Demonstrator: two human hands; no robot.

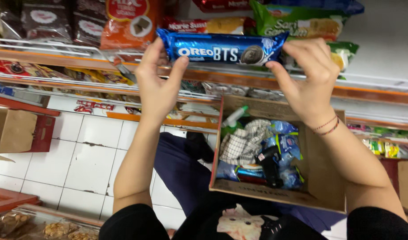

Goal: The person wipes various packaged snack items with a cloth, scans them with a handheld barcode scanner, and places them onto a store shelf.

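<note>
I hold a long blue pack of sandwich biscuits (222, 49) level in front of a shop shelf, one end in each hand. My left hand (157, 82) pinches its left end between thumb and fingers. My right hand (308, 78) grips its right end; a thin red thread bracelet circles that wrist. Below my right forearm an open cardboard box (322, 178) rests on my lap, with blue snack packs (284, 146), a checked cloth (244, 140), a green-topped spray bottle (235, 116) and a black tool (270, 164) inside.
Wire shelves (57, 49) carry brown, orange (130, 22) and green snack bags (297, 20). Lower shelves with orange edging hold more packs. White floor tiles (92, 155) lie at left, with a brown carton (12, 131) beside them. Bagged snacks (44, 229) sit at bottom left.
</note>
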